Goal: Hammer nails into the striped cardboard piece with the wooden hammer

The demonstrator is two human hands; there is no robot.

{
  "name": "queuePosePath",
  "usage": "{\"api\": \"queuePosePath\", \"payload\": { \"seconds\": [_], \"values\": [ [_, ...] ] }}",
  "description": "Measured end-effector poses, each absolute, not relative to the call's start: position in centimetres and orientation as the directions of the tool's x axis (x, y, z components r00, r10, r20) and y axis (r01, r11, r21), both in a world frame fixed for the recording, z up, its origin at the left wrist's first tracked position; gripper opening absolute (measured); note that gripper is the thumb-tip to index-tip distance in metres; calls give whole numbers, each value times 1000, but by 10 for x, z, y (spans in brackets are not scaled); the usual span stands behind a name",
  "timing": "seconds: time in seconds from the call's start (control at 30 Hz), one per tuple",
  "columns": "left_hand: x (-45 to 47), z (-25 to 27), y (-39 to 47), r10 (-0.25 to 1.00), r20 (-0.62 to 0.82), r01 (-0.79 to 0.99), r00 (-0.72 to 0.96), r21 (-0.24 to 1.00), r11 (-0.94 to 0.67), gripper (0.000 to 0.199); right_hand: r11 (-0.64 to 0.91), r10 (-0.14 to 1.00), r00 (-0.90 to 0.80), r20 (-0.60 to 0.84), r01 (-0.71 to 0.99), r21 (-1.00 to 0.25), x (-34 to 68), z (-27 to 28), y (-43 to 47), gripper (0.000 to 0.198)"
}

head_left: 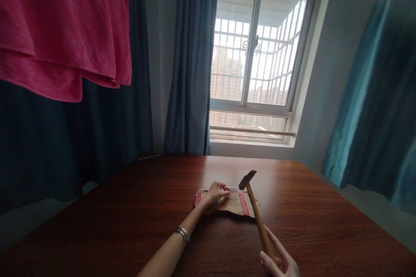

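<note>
Left forearm reaches forward and rightward from bottom edge, silver bracelet (183,234) near wrist. Left hand (216,193) bent over left part of cardboard piece (233,206), thumb and fingers drawn close beside upright nails (233,191); cannot tell whether one is pinched. Cardboard lies on brown table (149,207), its pink markings too small to read. Hammer (257,213) slants up leftward, head above cardboard's far right. Right hand (280,257) low, fingers and thumb wrapped round lower handle.
</note>
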State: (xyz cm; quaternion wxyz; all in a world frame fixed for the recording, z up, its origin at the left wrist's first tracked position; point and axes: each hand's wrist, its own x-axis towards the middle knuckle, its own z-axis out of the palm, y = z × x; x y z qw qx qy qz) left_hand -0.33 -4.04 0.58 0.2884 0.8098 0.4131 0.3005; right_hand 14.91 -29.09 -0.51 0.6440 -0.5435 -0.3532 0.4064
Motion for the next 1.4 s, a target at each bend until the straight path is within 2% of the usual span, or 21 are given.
{"api": "queuePosePath", "payload": {
  "seconds": [0.17, 0.43, 0.67, 0.93, 1.27, 1.4],
  "values": [
    [-5, 4, -40, 839, 218, 470, 499, 745, -473, 29, 80, 933, 360, 23, -145, -986, 147, 10, -282, 90],
    [-3, -2, -40, 845, 256, 470, 469, 738, -484, 31, 17, 981, 191, 4, -65, -998, 146, 39, -272, 81],
    [-3, -4, -37, 852, 230, 482, 471, 741, -467, 32, 20, 973, 229, 15, -20, -1000, 142, 34, -268, 78],
    [-2, -5, -36, 851, 207, 476, 483, 753, -454, 33, 37, 981, 192, 34, -14, -999, 143, 33, -267, 75],
    [-4, 4, -46, 846, 234, 480, 478, 737, -476, 25, 17, 985, 170, 18, 2, -1000, 144, 37, -271, 75],
    [-3, 1, -44, 839, 247, 482, 484, 725, -492, 23, 25, 976, 215, 22, -10, -1000, 144, 35, -270, 76]
  ]
}}
